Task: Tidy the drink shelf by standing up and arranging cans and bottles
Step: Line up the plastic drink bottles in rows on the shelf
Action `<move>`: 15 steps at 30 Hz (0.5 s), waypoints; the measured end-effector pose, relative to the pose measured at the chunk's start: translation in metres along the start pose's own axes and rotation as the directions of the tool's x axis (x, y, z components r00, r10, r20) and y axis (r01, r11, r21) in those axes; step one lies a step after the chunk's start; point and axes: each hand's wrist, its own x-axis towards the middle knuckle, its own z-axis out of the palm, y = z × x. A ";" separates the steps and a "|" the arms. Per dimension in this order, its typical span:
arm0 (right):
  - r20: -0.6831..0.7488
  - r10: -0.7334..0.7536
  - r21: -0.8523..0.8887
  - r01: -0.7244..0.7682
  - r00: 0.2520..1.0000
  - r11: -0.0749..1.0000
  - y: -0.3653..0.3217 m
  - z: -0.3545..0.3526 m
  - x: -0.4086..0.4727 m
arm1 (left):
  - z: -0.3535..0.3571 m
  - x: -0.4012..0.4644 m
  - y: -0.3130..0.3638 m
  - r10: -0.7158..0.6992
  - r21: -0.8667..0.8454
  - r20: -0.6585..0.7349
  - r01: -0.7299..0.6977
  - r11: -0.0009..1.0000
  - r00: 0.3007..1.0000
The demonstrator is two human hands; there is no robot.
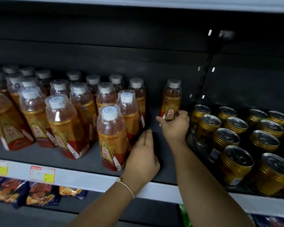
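Note:
Several amber drink bottles with gold-and-red labels stand in rows on the dark shelf (pixel 162 171). One bottle (pixel 171 99) stands alone at the back, right of the rows; my right hand (pixel 175 125) grips its lower part, fingers curled round it. My left hand (pixel 142 158) lies flat with straight fingers against the right side of the front bottle (pixel 111 136). Gold cans (pixel 236 163) stand upright in rows on the right part of the shelf.
A bare gap of shelf lies between the bottle rows and the cans. The white shelf rail (pixel 82 179) carries price tags (pixel 42 175). Snack bags (pixel 23 192) lie on the shelf below. A slotted upright (pixel 203 76) stands at the back.

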 end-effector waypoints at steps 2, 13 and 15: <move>-0.015 0.009 0.007 -0.009 1.000 1.000 0.001 -0.001 0.001 | 0.001 0.000 0.000 0.002 0.010 -0.007 -0.002 1.000 1.000; 0.003 0.020 -0.018 -0.020 1.000 1.000 0.000 -0.005 0.004 | 0.007 0.003 -0.003 0.009 0.002 -0.052 -0.009 1.000 0.999; 0.010 0.018 -0.028 -0.017 1.000 0.999 0.000 -0.005 0.004 | 0.008 0.003 -0.003 0.014 -0.002 -0.052 -0.015 1.000 0.999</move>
